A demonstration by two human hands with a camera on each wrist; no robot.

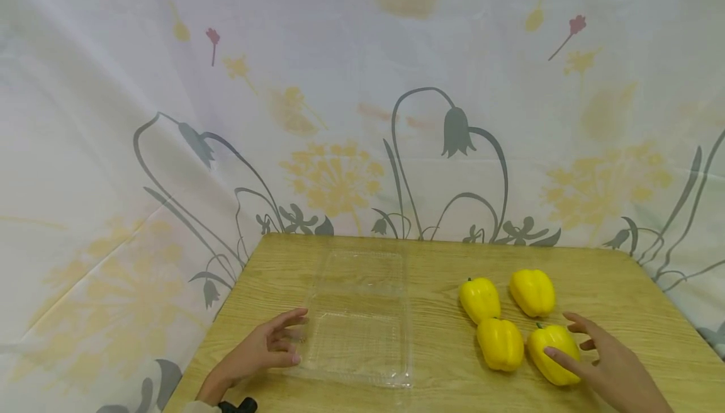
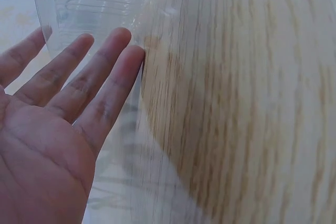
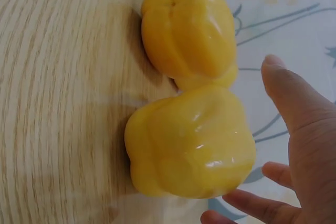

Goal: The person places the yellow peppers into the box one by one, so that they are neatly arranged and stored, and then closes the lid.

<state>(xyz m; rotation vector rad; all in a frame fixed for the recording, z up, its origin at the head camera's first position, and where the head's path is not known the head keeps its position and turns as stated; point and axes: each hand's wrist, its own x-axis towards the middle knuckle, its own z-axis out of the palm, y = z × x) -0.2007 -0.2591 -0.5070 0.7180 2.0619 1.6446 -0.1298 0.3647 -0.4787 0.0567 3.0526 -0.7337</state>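
A clear plastic clamshell container (image 1: pixel 409 344) lies unfolded on the table, one half behind the other. Beside its left edge is my left hand (image 1: pixel 260 347), fingers loosely extended and holding nothing. In the left wrist view the fingers of that hand (image 2: pixel 58 114) overlap the plastic (image 2: pixel 94 3); contact is unclear. My right hand (image 1: pixel 617 366) reaches round the front-right yellow bell pepper (image 1: pixel 552 353), thumb and fingers spread. The right wrist view shows a gap between its thumb (image 3: pixel 289 93) and that pepper (image 3: pixel 191 145); whether the lower fingers touch it, I cannot tell.
More yellow bell peppers stand close by: one in front (image 1: pixel 501 344), one behind it at left (image 1: pixel 479 299), one at back right (image 1: pixel 532 292). The wooden table (image 1: pixel 442 375) meets a flower-printed cloth (image 1: pixel 340 85) at its back and left edges.
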